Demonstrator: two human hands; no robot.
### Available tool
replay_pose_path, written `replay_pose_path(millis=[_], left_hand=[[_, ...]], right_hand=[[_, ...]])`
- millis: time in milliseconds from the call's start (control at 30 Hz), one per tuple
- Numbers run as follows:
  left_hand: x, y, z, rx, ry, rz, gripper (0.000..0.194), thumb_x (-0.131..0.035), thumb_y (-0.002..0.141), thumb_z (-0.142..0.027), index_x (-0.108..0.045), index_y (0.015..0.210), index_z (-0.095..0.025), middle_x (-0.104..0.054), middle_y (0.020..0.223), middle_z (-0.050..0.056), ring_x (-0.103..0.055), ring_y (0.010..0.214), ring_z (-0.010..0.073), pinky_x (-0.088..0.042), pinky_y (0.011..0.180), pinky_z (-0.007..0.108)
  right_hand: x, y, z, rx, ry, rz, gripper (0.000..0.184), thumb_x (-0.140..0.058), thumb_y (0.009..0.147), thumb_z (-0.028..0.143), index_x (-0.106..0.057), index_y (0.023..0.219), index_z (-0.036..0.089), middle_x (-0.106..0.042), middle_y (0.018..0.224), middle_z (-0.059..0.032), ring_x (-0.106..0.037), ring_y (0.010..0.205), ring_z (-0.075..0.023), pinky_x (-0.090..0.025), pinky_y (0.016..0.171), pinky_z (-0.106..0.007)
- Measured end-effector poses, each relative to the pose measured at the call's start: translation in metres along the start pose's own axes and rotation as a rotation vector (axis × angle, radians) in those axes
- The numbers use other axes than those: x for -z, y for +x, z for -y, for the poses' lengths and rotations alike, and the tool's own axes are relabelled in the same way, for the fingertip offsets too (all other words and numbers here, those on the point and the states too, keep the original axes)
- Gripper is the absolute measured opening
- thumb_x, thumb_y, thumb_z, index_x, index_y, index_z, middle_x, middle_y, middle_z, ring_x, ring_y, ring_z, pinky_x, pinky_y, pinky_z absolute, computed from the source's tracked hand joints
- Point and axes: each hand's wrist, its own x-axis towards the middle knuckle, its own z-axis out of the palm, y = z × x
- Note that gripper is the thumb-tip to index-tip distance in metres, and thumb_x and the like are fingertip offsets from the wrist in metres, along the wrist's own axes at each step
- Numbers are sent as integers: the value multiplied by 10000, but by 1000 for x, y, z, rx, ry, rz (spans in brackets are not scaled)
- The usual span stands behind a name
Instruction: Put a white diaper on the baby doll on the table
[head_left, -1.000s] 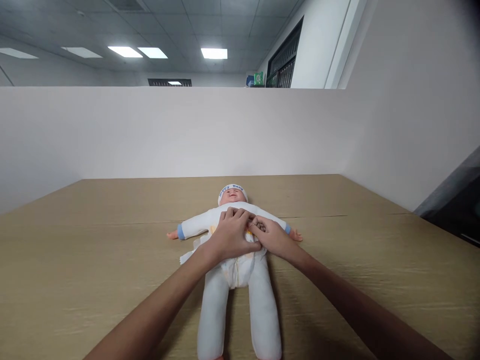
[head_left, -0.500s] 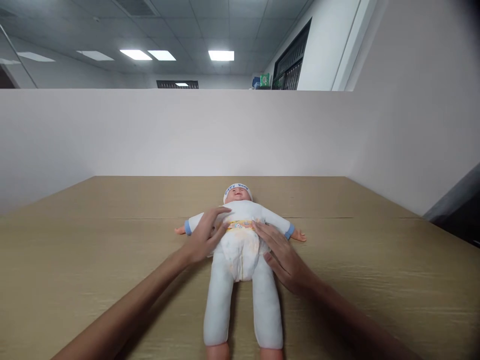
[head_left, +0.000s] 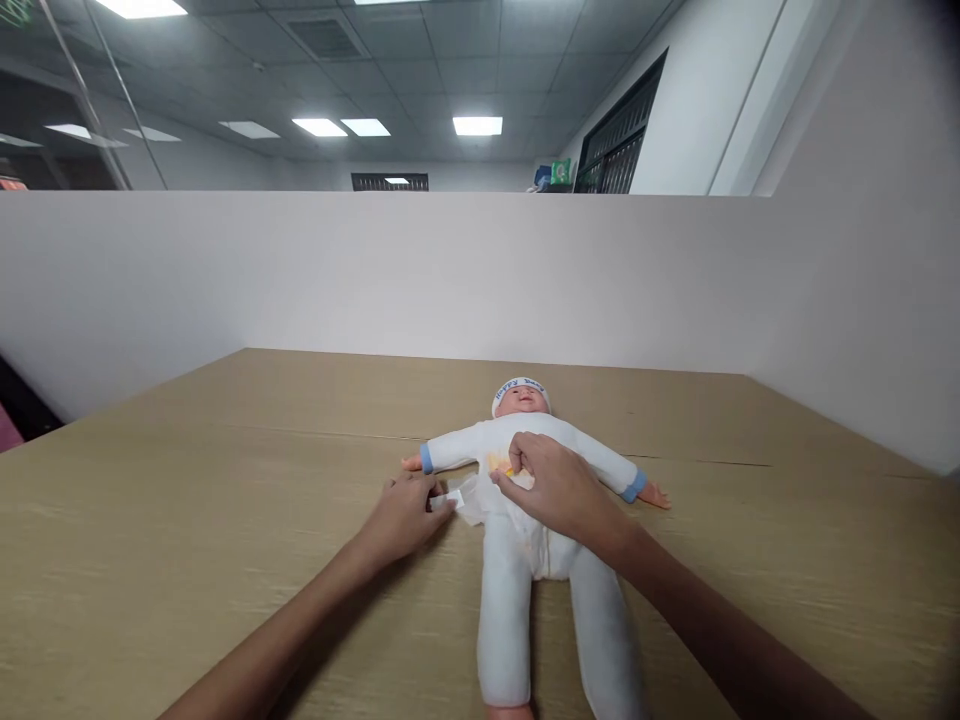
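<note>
A baby doll (head_left: 525,440) in a white suit with blue cuffs lies on its back on the wooden table (head_left: 187,520), head away from me. It wears a white diaper (head_left: 540,545) with a yellow printed waistband. My left hand (head_left: 405,512) pinches the diaper's white side tab (head_left: 454,497) at the doll's left side, pulled outward. My right hand (head_left: 559,488) rests on the doll's belly, fingers curled and pinching the waistband.
White partition walls (head_left: 375,270) close off the table at the back and on the right. Beyond them are ceiling lights and a dark window. A dark object shows at the far left edge (head_left: 15,405).
Both hands lay flat beside the diaper half a second ago. Now the left has pulled the side tab out and the right has moved onto the belly. The view shifted left.
</note>
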Motion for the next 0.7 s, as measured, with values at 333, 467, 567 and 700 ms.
replay_pose_path(millis=[333, 467, 567, 700], left_hand=[[7, 46, -78, -170, -578, 177, 348, -580, 936, -504, -630, 757, -210, -593, 793, -1, -528, 780, 202, -388, 709, 334], [-11, 53, -77, -181, -692, 73, 358, -502, 1006, -543, -594, 868, -225, -567, 845, -5, -525, 806, 201, -429, 768, 332], [-21, 53, -61, -149, -711, -34, 373, -562, 1023, -598, -569, 1098, -232, -581, 943, -8, -538, 839, 192, -445, 795, 324], [-28, 52, -51, -222, -600, 19, 400, -563, 1047, -612, -568, 974, -219, -536, 853, -25, -472, 781, 177, -399, 739, 316]], right_hand=[[4, 1, -6, -7, 32, 96, 321, -650, 975, 409, -454, 780, 247, -600, 811, 6, -537, 770, -201, -323, 691, -335], [6, 7, -8, -48, 61, 96, 384, -506, 1053, 325, -356, 708, 248, -503, 704, 22, -425, 656, -170, -264, 634, -335], [9, 10, -9, -57, 71, 107, 390, -494, 1045, 286, -334, 692, 244, -469, 684, 31, -390, 638, -159, -249, 622, -330], [10, 8, -11, -64, 79, 82, 348, -487, 1004, 226, -330, 694, 243, -493, 697, 30, -416, 653, -157, -261, 626, -321]])
